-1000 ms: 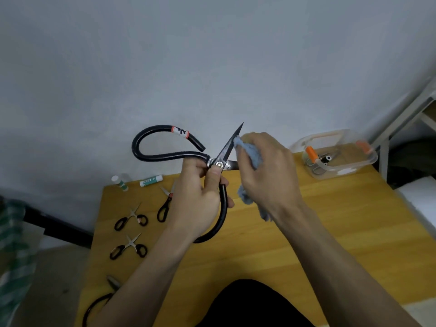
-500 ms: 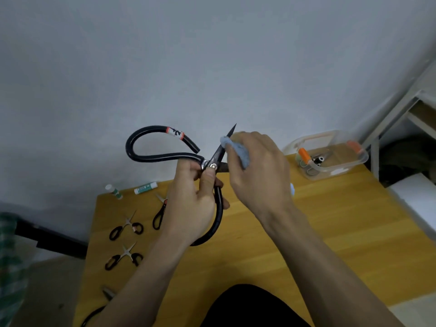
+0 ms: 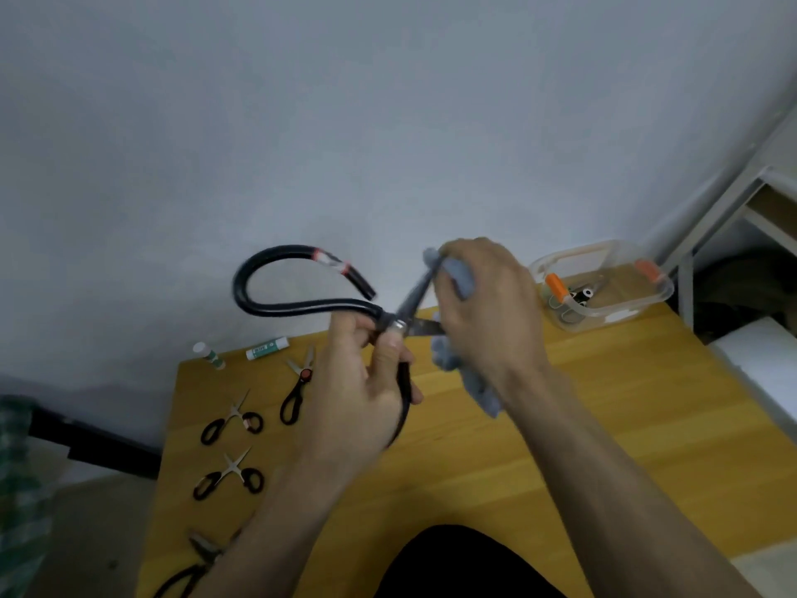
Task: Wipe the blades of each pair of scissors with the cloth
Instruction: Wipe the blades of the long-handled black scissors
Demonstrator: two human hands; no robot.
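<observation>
Two hands aloft: left hand (image 3: 358, 381) fingers gripping big scissors (image 3: 302, 302), right hand (image 3: 487, 304) fingers clutching cloth (image 3: 463, 280) round blade.

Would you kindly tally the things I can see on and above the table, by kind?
Scissors out of the box: 5, namely large scissors, held, and four on the table.
Cloth: 1.
Glue sticks: 2.
Plastic box: 1, contents unclear.
Total: 9.
</observation>
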